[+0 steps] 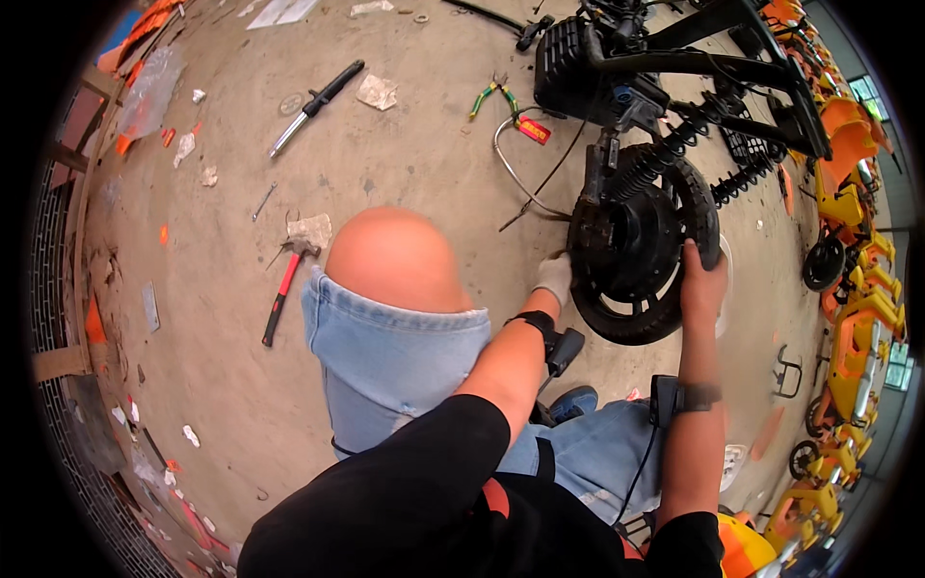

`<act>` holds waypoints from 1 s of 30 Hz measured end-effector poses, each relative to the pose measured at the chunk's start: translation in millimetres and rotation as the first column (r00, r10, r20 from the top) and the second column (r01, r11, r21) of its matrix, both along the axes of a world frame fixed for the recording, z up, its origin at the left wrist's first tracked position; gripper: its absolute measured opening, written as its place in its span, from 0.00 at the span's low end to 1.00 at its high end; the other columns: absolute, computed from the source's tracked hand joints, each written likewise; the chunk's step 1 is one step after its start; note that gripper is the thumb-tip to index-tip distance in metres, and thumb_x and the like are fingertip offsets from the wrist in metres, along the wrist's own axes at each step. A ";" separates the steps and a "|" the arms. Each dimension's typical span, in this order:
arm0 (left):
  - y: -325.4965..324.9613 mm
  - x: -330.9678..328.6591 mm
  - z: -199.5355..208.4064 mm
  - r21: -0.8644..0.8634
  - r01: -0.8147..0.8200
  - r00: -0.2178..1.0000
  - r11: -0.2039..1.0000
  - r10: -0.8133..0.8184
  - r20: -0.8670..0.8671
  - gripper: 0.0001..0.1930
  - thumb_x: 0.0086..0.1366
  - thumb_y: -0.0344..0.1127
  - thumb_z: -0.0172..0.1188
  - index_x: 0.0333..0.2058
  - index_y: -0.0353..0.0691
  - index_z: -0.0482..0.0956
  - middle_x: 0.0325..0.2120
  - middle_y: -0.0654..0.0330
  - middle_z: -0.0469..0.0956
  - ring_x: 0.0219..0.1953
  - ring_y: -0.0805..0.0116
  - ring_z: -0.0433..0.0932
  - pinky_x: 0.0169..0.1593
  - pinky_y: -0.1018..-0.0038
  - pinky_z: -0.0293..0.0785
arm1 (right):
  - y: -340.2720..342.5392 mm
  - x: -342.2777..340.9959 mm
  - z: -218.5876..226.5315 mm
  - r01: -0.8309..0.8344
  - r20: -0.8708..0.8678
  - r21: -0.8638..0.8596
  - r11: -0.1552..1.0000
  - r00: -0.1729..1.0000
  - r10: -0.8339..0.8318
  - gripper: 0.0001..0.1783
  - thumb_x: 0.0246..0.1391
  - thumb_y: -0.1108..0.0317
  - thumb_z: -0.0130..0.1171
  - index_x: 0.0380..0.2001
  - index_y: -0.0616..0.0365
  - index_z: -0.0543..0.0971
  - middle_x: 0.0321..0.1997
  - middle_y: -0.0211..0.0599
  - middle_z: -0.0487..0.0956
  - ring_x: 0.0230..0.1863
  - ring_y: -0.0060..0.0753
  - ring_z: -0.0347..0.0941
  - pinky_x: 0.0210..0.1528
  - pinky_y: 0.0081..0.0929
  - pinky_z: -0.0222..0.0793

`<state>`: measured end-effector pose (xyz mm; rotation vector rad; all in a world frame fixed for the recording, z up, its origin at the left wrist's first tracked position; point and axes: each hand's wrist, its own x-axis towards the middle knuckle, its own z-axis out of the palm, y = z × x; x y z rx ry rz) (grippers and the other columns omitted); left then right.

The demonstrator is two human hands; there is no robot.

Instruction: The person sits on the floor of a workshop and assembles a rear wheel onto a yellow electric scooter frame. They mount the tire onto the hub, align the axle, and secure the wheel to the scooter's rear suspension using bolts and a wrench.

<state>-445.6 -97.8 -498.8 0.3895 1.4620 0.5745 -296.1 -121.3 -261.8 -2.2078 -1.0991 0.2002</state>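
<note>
A black scooter wheel [631, 323] with a thick tyre and a wide hub sits upright in front of me, joined to a dark frame [708, 63] by coil-spring shock absorbers [665, 154]. My left hand [554, 275], in a whitish glove, grips the tyre's left side, its fingers partly hidden by the wheel. On the right, my right hand [703, 281] holds the tyre, thumb on the near face and the other fingers out of sight behind it. A cable [549, 169] and a bent metal tube [511, 169] come out beside the hub.
Green-handled pliers [494, 94], a shock absorber or fork tube [316, 106], a red-handled hammer [282, 292] and a wrench [263, 201] lie on the concrete floor. Scraps of paper [377, 92] are scattered about. Yellow scooters [853, 356] stand in a row on the right.
</note>
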 end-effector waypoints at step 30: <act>8.9 30.8 13.0 -0.094 -0.434 0.826 0.896 0.438 0.355 0.15 0.70 0.37 0.61 0.50 0.37 0.81 0.41 0.59 0.83 0.39 0.66 0.77 0.46 0.69 0.73 | -1.0 -10.0 3.4 0.010 -0.008 0.020 1.000 1.000 -0.010 0.30 0.57 0.53 0.66 0.52 0.69 0.75 0.43 0.42 0.82 0.43 0.32 0.76 0.50 0.31 0.70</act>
